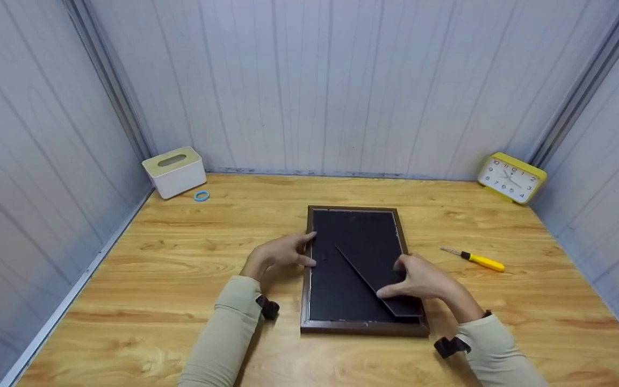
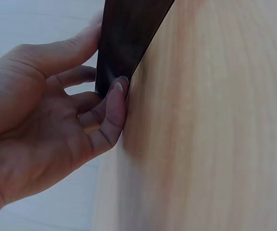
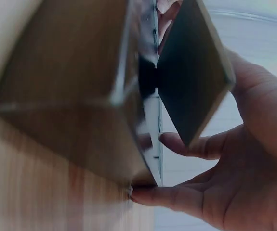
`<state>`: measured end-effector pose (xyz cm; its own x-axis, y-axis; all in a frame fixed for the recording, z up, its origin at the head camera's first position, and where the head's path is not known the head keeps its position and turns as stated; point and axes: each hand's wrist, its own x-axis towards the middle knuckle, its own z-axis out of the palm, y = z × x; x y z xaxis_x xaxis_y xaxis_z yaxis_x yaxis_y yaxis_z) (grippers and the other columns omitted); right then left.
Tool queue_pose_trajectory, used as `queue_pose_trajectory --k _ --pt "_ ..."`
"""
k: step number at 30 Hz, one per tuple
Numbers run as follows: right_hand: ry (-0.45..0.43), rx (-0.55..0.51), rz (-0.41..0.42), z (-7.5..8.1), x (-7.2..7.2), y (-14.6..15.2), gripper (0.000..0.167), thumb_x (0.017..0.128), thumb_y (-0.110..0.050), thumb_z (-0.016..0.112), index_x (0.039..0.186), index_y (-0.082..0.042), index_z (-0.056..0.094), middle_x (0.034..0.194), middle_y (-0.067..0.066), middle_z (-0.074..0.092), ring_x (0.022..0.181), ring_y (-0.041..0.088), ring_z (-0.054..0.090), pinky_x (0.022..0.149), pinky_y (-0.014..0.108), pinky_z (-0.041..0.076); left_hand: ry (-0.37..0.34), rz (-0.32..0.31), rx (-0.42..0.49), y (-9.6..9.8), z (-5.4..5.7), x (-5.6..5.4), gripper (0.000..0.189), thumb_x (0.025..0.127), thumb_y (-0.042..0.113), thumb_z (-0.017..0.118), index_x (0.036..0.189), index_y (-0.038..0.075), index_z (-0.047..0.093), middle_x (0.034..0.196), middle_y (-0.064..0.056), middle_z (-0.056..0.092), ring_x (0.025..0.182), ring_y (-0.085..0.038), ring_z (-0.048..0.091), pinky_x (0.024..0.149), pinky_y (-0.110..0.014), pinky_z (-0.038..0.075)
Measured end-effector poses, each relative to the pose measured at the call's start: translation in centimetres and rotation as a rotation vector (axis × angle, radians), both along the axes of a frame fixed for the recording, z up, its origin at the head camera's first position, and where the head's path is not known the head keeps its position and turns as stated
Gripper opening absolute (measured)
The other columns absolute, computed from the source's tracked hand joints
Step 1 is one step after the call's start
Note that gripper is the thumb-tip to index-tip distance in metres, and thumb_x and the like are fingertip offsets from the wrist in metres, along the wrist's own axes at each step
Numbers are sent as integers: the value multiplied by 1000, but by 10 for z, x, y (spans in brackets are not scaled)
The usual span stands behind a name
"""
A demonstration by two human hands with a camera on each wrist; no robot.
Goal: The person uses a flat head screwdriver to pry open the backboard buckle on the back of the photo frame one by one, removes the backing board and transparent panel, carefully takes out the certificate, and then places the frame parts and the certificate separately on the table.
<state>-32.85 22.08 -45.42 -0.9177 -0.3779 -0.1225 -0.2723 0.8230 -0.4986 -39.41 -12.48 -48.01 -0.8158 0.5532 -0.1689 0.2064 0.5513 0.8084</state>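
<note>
A dark brown picture frame (image 1: 364, 327) lies face down on the table, its black back panel (image 1: 342, 285) uppermost. My left hand (image 1: 283, 251) grips the frame's left side; in the left wrist view, the curled fingers (image 2: 113, 108) lie against the dark outer edge. At the lower right of the back, my right hand (image 1: 422, 277) holds the black stand leg (image 1: 390, 295), thumb on its left edge. The right wrist view shows that stand leg (image 3: 191, 72) tilted up from the back at its free end. One right finger (image 3: 152, 196) reaches the frame's side.
A yellow-handled screwdriver (image 1: 481, 262) lies right of the frame. Farther back are a yellow alarm clock (image 1: 511, 178) in the right corner, and a white tissue box (image 1: 178, 177) with a blue ring (image 1: 201, 195) beside it on the left. Pale panel walls (image 1: 309, 86) enclose the table.
</note>
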Motion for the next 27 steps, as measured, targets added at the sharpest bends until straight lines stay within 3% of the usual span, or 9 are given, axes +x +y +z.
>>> queue_pose_trajectory --k 7,11,16,21,24,27 --pt "-31 17 -2 1 3 -9 90 63 -62 88 114 7 61 105 14 58 88 23 57 77 42 52 5 5 -29 -2 1 1 86 91 21 74 160 9 22 163 -17 20 149 -27 17 119 -42 20" --pt "-45 -64 23 4 -5 4 74 76 -57 82 113 4 62 106 15 63 94 27 61 80 44 54 -21 22 -9 -2 -1 0 87 90 20 75 160 11 23 163 -15 21 148 -24 21 117 -40 26" --pt "54 -144 3 4 -31 53 46 91 -37 75 109 5 67 107 19 69 99 34 65 84 48 55 -68 43 30 0 -2 0 89 89 19 76 160 14 23 164 -15 19 139 -21 33 106 -36 37" --pt "134 -120 -168 -3 -49 113 43 92 -17 74 123 11 62 120 31 63 108 44 61 87 53 53 -80 50 43 1 -1 -1 89 88 19 77 160 16 24 164 -14 19 140 -22 31 108 -37 36" --pt "133 -82 -207 -11 -53 143 47 92 -13 74 127 14 60 126 35 59 117 50 54 93 58 48 -71 53 31 0 -1 -1 88 88 20 77 160 17 25 164 -13 20 140 -19 31 107 -33 36" --pt "54 -112 -239 -19 -55 162 48 91 -11 74 127 18 57 127 38 56 120 53 50 94 59 48 -92 54 39 -1 -1 -1 88 89 20 76 160 18 24 165 -13 17 121 -22 52 95 -32 47"
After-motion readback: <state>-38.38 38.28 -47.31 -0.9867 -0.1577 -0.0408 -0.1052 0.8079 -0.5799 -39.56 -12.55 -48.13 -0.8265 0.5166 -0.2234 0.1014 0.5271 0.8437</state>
